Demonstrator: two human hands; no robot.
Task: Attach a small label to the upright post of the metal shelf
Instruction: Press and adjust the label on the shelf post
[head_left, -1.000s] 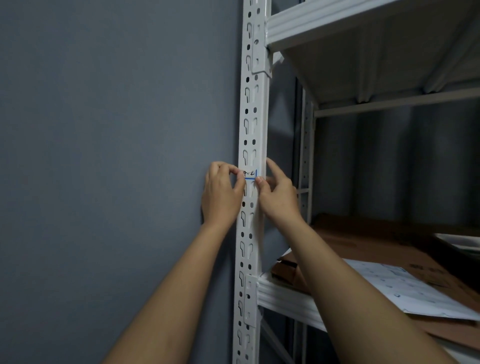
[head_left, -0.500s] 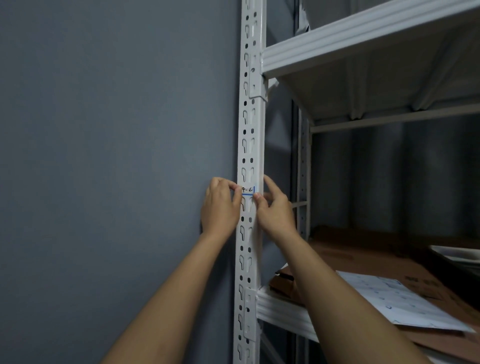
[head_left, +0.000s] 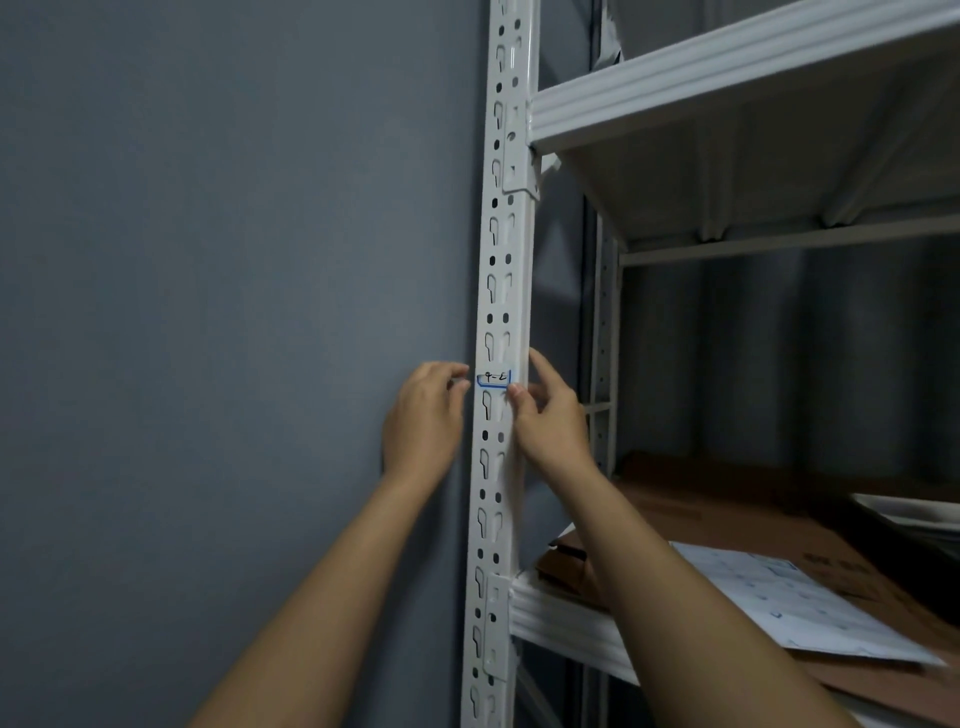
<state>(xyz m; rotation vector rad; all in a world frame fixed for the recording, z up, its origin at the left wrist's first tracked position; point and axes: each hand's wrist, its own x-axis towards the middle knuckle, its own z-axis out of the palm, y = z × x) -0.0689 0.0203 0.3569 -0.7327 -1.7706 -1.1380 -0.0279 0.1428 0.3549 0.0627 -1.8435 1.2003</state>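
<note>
Label (head_left: 493, 379) on post (head_left: 506, 260); left hand (head_left: 423, 421) left; right hand (head_left: 545, 415) right

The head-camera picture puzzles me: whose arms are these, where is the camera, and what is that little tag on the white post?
There is no machine here. A person wears a camera on the head, looking forward and down, so the two bare arms reaching in from the bottom are their own.

The tall white strip full of holes is the upright post of a metal shelf standing against a grey wall. The small white label, blue-edged with handwriting, lies flat on the post's front.

The left hand is just left of the label, its fingers loosely curled and holding nothing. The right hand touches the post's right edge, its thumb tip by the label's corner.

On the lower shelf lie flat brown cardboard and a printed white sheet.
</note>
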